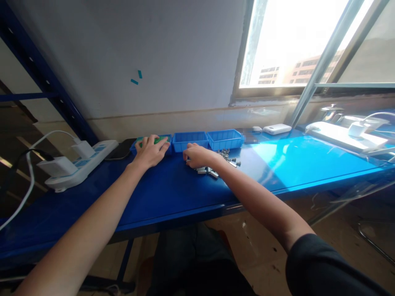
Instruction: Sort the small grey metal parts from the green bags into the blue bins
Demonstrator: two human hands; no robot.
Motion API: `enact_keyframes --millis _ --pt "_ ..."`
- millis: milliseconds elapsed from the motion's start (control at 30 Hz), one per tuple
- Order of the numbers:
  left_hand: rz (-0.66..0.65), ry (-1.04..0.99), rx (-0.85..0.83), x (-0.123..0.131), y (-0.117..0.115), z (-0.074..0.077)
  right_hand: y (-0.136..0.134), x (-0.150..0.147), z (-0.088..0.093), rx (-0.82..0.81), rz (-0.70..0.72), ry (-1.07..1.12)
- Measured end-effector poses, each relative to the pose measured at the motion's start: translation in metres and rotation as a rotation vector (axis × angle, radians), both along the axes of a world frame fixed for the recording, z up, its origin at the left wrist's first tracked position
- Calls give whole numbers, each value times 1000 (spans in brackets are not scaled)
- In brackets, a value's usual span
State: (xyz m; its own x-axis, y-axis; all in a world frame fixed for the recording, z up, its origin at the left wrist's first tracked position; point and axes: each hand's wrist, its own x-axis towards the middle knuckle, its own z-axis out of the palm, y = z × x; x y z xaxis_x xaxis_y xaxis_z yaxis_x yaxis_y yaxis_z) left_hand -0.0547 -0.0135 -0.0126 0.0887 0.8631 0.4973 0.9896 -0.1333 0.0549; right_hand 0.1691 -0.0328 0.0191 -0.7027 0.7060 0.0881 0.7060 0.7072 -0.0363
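Observation:
My left hand (152,151) lies over the leftmost blue bin (169,144), its fingers apart and bent down toward green pieces (159,139) inside. What its fingertips touch is partly hidden. My right hand (197,155) is at the table in front of the middle blue bin (190,137), with fingers curled together. Anything held in them is hidden from view. Beside and under that hand lies a loose pile of small metal hardware: silvery block-like pieces (213,174) and screws (233,159). A third blue bin (225,140) stands right of the middle one.
On the left, a white power strip (84,166) carries plugged-in chargers and cables, with a dark flat phone-like object (120,150) beside it. A white box-like object (277,129) sits at the back right. The blue table (173,193) ends in a front edge near my lap.

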Motion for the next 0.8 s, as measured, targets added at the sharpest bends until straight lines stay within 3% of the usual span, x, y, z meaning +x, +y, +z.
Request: enact_keyframes --millis 200,333,533,633,800 --pt "-73 -65 163 32 -29 6 0 0 3 -36 84 -26" --pt "-218 -107 141 56 -39 9 -1 2 1 1 28 -60" --pt "-331 -105 -3 62 -33 -4 -8 4 7 10 -8 -82" --pt "-352 -161 -20 57 -30 -6 -2 16 17 14 -62 50" --pt "-543 -141 -27 54 -28 -3 25 51 26 173 -245 471"
